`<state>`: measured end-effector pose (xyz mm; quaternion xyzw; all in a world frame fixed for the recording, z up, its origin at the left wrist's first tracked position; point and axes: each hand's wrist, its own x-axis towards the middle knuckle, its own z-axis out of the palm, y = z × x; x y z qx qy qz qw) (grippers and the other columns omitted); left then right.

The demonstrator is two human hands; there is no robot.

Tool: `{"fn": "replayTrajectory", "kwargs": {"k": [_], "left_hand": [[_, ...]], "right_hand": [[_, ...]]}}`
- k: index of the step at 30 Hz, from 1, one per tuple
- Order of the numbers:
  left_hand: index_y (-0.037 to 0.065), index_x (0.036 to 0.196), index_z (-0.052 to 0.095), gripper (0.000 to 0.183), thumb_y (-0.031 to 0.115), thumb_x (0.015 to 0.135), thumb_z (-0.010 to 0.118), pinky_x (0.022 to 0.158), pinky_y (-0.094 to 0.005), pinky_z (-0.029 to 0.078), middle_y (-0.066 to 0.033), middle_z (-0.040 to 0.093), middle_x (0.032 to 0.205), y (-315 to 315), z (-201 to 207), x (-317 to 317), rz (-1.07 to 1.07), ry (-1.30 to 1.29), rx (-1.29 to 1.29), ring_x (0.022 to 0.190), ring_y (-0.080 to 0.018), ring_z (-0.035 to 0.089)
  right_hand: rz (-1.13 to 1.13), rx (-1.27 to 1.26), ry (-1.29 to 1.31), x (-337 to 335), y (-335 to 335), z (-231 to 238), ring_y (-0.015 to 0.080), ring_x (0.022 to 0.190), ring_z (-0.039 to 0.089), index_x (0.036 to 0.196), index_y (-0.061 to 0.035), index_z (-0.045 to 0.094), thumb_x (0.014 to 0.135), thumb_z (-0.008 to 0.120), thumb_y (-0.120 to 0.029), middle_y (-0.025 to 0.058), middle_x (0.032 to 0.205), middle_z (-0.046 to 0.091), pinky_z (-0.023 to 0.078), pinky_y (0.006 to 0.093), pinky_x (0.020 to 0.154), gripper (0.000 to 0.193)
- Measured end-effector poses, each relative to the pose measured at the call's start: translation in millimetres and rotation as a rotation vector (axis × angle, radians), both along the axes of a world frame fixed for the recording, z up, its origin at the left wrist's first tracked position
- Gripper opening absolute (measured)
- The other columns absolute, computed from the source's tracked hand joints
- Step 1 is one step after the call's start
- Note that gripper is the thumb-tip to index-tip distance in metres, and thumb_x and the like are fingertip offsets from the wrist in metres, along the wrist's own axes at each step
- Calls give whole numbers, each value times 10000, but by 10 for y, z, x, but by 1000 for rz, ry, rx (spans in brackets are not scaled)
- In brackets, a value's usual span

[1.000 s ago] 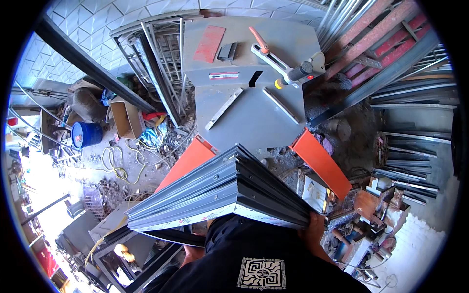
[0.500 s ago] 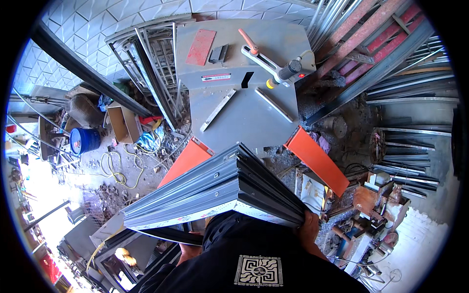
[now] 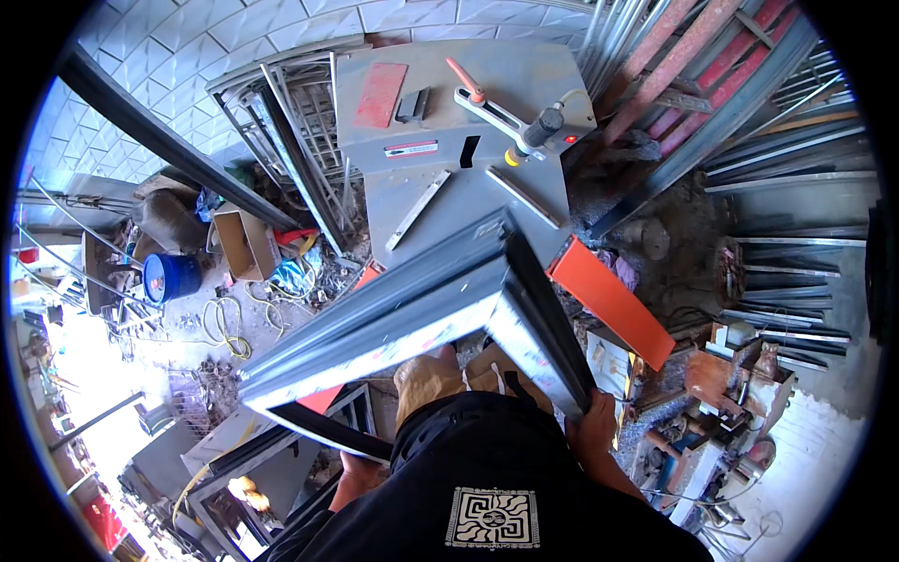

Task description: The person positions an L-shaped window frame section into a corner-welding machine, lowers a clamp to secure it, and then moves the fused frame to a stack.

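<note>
A dark grey metal window frame (image 3: pixel 375 323) with mitred corners and white patterned film along its inner edge is held before my body. One corner of it points away from me, over the near part of a grey machine table (image 3: pixel 473 211). My right hand (image 3: pixel 595 433) is closed round the frame's right member near its lower end. The left hand (image 3: pixel 358 476) grips the near member on the left, close to my waist; its fingers are partly hidden beneath that member.
On the machine table are two angled metal bars (image 3: pixel 419 208), a clamp arm with an orange handle (image 3: pixel 465 81) and a red plate (image 3: pixel 381 95). An orange panel (image 3: pixel 611 302) slopes off its right side. Blue bucket (image 3: pixel 171 278), yellow hose (image 3: pixel 225 328) and box (image 3: pixel 245 245) lie left.
The frame has risen and its far corner has moved forward and to the right over the machine table. It has tilted, so its opening and my legs now show. Both hands keep hold.
</note>
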<state>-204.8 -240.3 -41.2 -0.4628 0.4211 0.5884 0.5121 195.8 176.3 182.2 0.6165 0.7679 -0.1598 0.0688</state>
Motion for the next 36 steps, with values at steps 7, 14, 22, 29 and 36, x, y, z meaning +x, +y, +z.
{"fn": "replayTrajectory", "kwargs": {"k": [7, 14, 22, 29, 36], "left_hand": [[149, 1223, 744, 604, 647, 1138, 414, 1038, -599, 588, -142, 790, 1115, 772, 568, -180, -284, 126, -158, 1115, -397, 745], [145, 1660, 601, 914, 848, 1122, 374, 1183, -697, 421, -120, 617, 1682, 1346, 1037, -255, -825, 273, -342, 1432, -354, 606], [21, 1809, 339, 1006, 792, 1166, 386, 1321, -450, 368, -203, 498, 1754, 2017, 1271, -86, -941, 830, -57, 1596, -330, 480], [111, 1818, 299, 1186, 458, 864, 912, 1247, -566, 479, -319, 576, 1477, 3092, 2037, 324, -1660, 1366, -312, 1417, -509, 592], [162, 1781, 420, 1097, 197, 759, 819, 1217, -582, 497, -295, 582, 1422, 3450, 1823, 118, -1739, 1393, -297, 1375, -515, 600]], "right_hand": [[-117, -59, 34, 334, 33, -275, 516, 1174, 656, 1477, 38, 518, 864, 895, -191, 268, 1260, 618, 543, 597, 1026, 755], [-248, -157, -40, 854, -124, -574, 508, 1275, 658, 1467, 13, 523, 863, 883, -210, 277, 1353, 633, 552, 597, 1075, 738], [-429, -327, -31, 1256, -249, -709, 548, 1294, 657, 1469, 39, 510, 866, 826, -214, 318, 1356, 657, 547, 610, 1100, 726], [-576, -374, 55, 1546, -690, -959, 566, 1293, 666, 1481, 58, 509, 866, 810, -253, 348, 1381, 674, 546, 618, 1110, 752], [-753, -457, 11, 1163, -936, -886, 596, 1302, 676, 1468, 67, 515, 881, 794, -284, 378, 1382, 697, 544, 637, 1120, 738]]}}
